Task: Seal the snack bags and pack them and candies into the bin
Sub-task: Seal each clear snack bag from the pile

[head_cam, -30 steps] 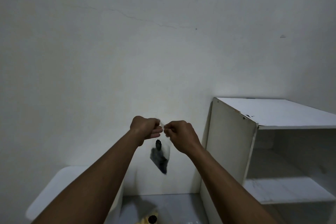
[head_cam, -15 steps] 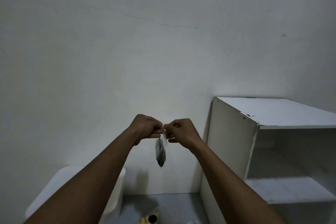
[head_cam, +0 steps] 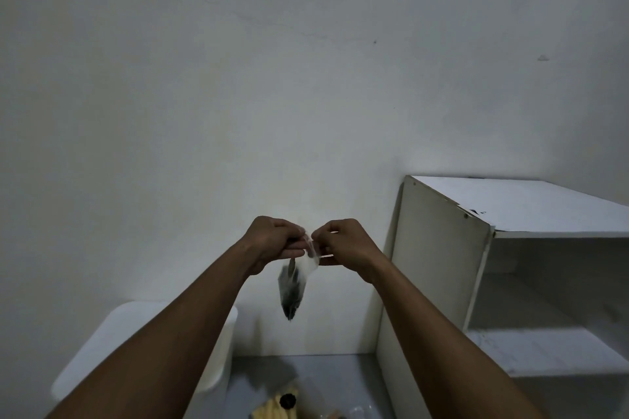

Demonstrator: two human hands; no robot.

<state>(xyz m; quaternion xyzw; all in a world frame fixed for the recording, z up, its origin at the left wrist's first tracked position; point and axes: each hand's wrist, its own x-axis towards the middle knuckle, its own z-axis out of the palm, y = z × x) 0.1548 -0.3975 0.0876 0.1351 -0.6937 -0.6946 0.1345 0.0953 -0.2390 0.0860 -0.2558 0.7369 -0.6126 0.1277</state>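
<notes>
white shelf unit (head_cam: 442, 265) stood to the right of the fingers and below their level, its open compartments facing the viewer. white bin (head_cam: 218, 350) sat below and to the left of the fingers, largely hidden behind the left forearm. further snack items (head_cam: 279, 410), pale sticks and clear wrapping, lay on the grey surface (head_cam: 333, 374) directly beneath the fingers; they were too cropped to identify with certainty.

left hand (head_cam: 272, 243) and right hand (head_cam: 343, 243) were raised side by side at equal height, knuckles toward the viewer, close together but not touching. the fingers of each hand were pinched together on the top edge of the snack bag (head_cam: 293, 286), one hand at each end of the mouth strip.

the bag hung straight down from the fingers, held clear of everything below. its long axis ran vertical, its closed bottom pointing down toward the grey surface, its mouth uppermost between the two pinches. the mouth strip ran horizontally, left to right, from one set of fingertips to the other. the dark contents had settled in the lower part, well below the fingers. both hands lay equally near the strip.

judged step: pressing the seal shut along that horizontal line. whether the strip was already fully closed could not be told. the bin lay nearer the left hand for the packing to follow.
</notes>
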